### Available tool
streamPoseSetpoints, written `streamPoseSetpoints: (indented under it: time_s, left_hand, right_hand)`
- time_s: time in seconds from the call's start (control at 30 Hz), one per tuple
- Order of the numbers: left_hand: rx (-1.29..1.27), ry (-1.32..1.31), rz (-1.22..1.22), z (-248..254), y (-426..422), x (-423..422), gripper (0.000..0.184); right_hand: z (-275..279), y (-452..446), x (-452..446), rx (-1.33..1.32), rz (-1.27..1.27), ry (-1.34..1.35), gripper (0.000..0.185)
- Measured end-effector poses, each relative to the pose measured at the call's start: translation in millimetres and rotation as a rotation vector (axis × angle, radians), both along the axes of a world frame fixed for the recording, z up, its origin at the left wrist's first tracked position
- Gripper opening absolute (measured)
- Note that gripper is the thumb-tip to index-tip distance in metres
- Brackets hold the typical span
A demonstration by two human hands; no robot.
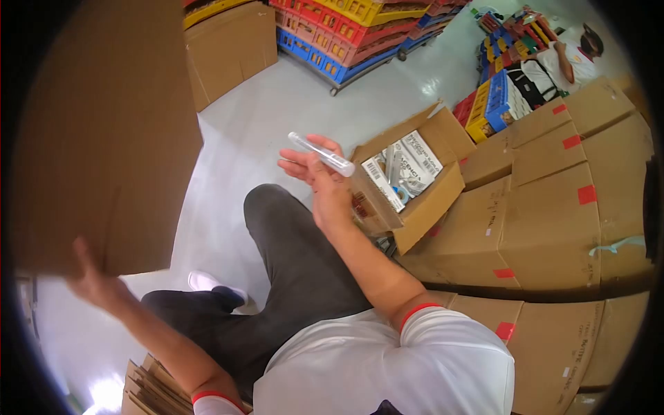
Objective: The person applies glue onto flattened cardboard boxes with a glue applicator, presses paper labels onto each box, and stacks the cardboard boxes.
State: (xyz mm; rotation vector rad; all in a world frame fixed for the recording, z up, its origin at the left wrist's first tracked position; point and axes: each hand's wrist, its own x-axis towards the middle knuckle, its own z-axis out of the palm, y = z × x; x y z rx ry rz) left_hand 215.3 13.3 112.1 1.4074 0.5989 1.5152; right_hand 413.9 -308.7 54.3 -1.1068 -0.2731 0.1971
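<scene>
1. Right grip (328,185) is closed around a clear plastic tube (321,153), thumb on the near side. The tube sits about mid-scene, tilted so its left end is a bit farther away, and it's up in the air over the floor (232,131).
2. Left grip (98,285) has hold of a big cardboard piece (104,138) by its near edge, thumb up on the face. That thing takes up most of the left side. Can't really see where the fingers end up.
3. Just right of the tube there's an open carton (377,209) with its flaps out. Inside is a white printed box (420,153) with barcodes and some small stuff on top, too tiny for me to make out.
4. Right side is packed with closed cartons (546,235) wearing red stickers (586,194).
5. Far middle: stacked crates (346,38) in yellow, red, pink and blue on a wheeled base.
6. Far right, another person (570,61) in a white top, next to more crates (488,104).
7. Near left, some flat cardboard (142,387) standing in a bunch.
</scene>
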Motion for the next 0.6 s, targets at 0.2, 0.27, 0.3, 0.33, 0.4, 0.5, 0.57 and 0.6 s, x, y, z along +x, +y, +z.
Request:
streamPoseSetpoints:
  time_s: [0.2,0.27,0.3,0.33,0.4,0.5,0.57,0.6]
  left_hand:
    - [-0.276,-0.808,-0.144,57,-9,-57,0.061]
    - [-0.276,-0.892,-0.186,54,-11,-75,0.060]
    - [-0.264,-0.925,-0.289,47,-8,-86,0.059]
    - [-0.250,-0.960,-0.391,39,-7,-95,0.057]
    - [-0.271,-0.990,-0.581,19,-9,-116,0.056]
    - [-0.355,-1.036,-0.620,6,-22,-118,0.052]
    - [-0.427,-1.067,-0.466,0,-35,-117,0.050]
    - [-0.418,-1.066,-0.622,-5,-39,-117,0.047]
  right_hand:
    - [13,33,8,0.075,-0.024,0.023,0.038]
    - [33,40,5,0.127,-0.016,0.077,0.050]
    - [39,41,4,0.125,-0.016,0.059,0.050]
    - [44,41,2,0.234,0.036,0.065,0.054]
    - [59,38,-6,0.454,0.128,0.061,0.058]
    - [83,32,-24,0.497,0.082,0.022,0.057]
    - [84,26,-20,0.479,0.113,0.004,0.054]
    - [71,24,-12,0.447,0.123,0.018,0.061]
